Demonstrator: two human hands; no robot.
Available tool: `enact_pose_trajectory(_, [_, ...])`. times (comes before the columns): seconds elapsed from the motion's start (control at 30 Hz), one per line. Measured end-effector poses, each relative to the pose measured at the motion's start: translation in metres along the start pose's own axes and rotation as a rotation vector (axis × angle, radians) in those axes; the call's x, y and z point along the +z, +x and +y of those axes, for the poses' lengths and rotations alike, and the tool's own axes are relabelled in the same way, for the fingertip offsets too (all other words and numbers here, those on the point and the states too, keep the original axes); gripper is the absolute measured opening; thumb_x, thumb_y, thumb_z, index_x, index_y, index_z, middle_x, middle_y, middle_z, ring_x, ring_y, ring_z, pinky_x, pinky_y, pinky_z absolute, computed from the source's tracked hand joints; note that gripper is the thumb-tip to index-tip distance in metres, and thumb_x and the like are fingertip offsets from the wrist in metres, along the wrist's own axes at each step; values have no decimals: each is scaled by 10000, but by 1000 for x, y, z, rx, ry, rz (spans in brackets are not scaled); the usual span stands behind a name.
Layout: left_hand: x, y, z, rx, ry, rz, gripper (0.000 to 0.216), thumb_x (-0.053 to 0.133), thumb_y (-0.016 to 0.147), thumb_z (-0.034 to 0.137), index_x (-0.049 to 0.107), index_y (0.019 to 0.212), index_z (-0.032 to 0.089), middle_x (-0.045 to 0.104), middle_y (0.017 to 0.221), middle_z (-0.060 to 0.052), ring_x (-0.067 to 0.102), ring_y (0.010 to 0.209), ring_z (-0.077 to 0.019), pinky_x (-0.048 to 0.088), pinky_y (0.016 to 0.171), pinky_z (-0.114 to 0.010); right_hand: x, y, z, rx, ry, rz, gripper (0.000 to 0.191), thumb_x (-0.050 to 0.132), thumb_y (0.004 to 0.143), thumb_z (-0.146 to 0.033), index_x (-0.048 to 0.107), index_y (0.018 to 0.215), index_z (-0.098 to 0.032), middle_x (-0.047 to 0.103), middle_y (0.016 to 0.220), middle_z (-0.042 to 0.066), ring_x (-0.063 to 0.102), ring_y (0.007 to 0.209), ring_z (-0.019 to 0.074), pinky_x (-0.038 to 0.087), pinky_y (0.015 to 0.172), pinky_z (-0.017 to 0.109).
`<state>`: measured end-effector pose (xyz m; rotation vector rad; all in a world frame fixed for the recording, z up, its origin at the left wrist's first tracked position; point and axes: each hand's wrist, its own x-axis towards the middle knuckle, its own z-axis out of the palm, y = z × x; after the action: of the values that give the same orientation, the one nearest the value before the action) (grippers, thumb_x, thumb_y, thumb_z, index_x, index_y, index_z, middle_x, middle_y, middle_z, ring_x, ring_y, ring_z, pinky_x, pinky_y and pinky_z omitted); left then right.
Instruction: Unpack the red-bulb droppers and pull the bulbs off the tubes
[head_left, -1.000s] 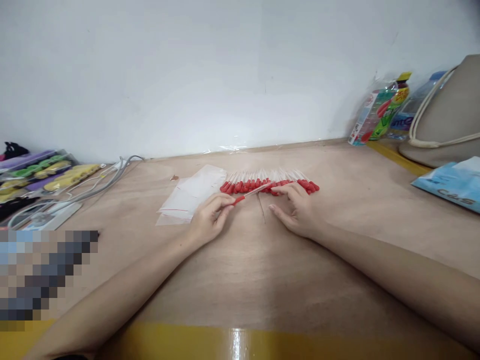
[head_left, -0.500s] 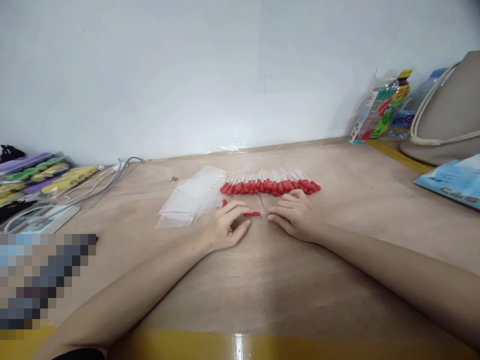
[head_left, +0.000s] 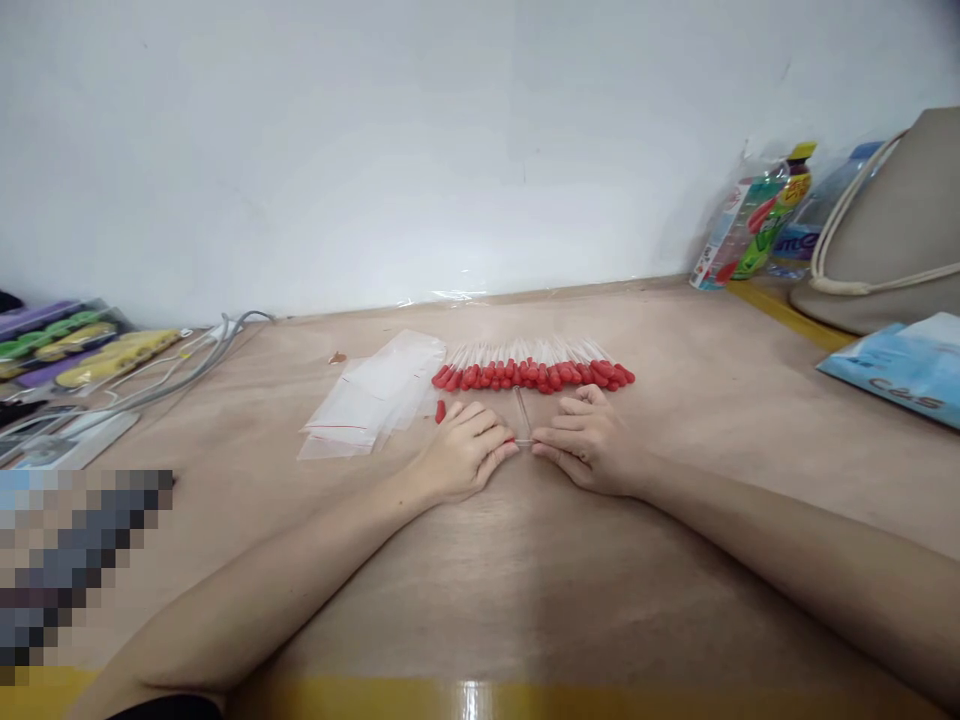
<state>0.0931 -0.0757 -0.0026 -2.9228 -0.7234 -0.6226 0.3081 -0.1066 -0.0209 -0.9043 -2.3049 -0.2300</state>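
Note:
Thumb and fingers of my left hand (head_left: 469, 452) are closed on the red bulb of a glass dropper, which they almost fully cover. The dropper's thin clear tube (head_left: 524, 442) bridges the short gap between my hands. Its other end is pinched in the fingertips of my right hand (head_left: 589, 442). A loose red bulb (head_left: 440, 412) lies beside my left knuckles. Just beyond the gap, a loose clear tube (head_left: 523, 405) rests on the table. Behind my hands stretches a row of droppers (head_left: 532, 374), red bulbs towards me and clear tips pointing at the wall.
Clear zip bags (head_left: 367, 395) lie left of the row. Cables (head_left: 202, 360) and packs of yellow and green items (head_left: 112, 355) sit far left. Bottles (head_left: 757, 220), a beige bag (head_left: 892, 220) and a blue packet (head_left: 900, 365) stand or lie at right.
My left fingers have closed over the red bulb, which showed bare between my hands before. My hands have drawn slightly closer together. The view has shifted a little.

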Motion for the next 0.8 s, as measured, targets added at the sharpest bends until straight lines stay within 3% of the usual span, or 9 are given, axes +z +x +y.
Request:
enact_pose_trajectory(0.47, [-8, -19, -2, 5, -71, -33, 266, 354, 911, 262, 570, 789, 168, 571, 767, -49, 479, 771, -170, 372, 732, -334, -6, -13, 4, -11, 9, 17, 203, 510, 847, -298, 654, 989, -294, 580, 587, -17, 452, 667, 143, 280, 765, 359])
enact_pose_trajectory(0.57, [-13, -33, -14, -111, -132, 89, 243, 358, 908, 233, 584, 847, 170, 562, 810, -60, 502, 791, -162, 419, 749, -316, -9, -17, 13, 149, -21, 81, 198, 505, 844, -291, 667, 951, -255, 580, 602, -4, 464, 637, 136, 289, 721, 341])
enact_pose_trajectory(0.7, [-18, -42, -34, -333, -137, 383, 188, 474, 862, 235, 618, 974, 190, 519, 818, -44, 505, 760, -143, 451, 669, -276, -6, -12, 16, 254, -49, 114, 252, 451, 847, -217, 625, 1028, -196, 619, 717, 24, 509, 667, 139, 279, 680, 324])
enact_pose_trajectory(0.8, [-19, -38, -45, -499, -122, 406, 229, 484, 834, 217, 642, 998, 189, 502, 798, -42, 495, 761, -151, 454, 641, -276, -1, -6, 11, 265, -68, 114, 227, 445, 821, -179, 603, 983, -183, 644, 769, 25, 523, 666, 139, 268, 686, 324])
